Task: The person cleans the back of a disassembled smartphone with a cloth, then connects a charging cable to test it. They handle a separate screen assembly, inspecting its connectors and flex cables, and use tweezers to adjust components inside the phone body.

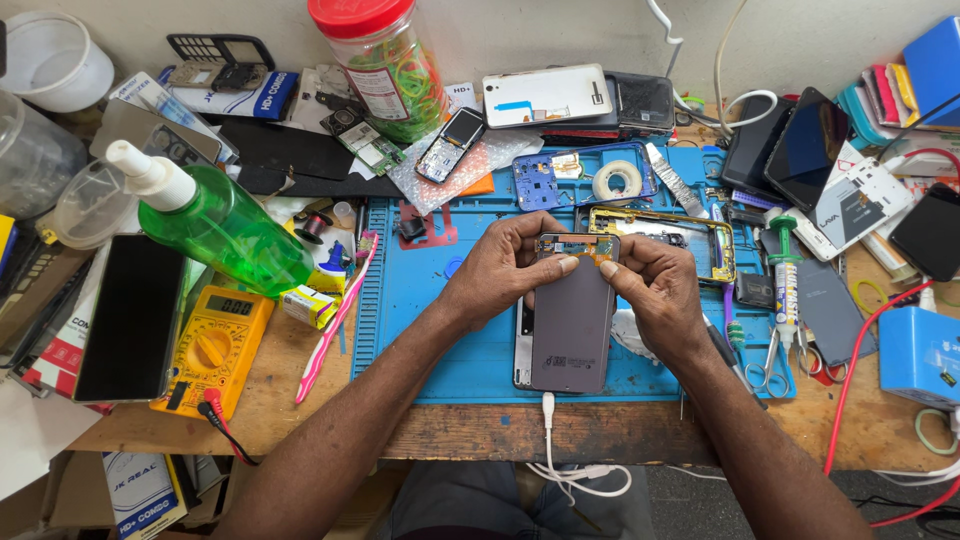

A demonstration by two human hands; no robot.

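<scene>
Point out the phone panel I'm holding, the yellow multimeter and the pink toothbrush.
grey phone panel (572,330), head view, middle of its grey back.
yellow multimeter (212,350), head view, on its dial.
pink toothbrush (335,325), head view, mid handle.

A phone repair workshop: a blue work mat (440,330), a yellow multimeter (212,345), and dismantled phones (560,96) crowd the desk (480,432).

A worn wooden workbench (300,400) carries a blue rubber repair mat (420,330). Directly on the wood lie a yellow digital multimeter (212,345), a black glass phone screen (130,318), a tipped green liquid spray bottle (220,228), a pink toothbrush (335,320), 1 red-lidded clear plastic jar of rubber bands (385,65) and a blue plastic box (920,355).
</scene>
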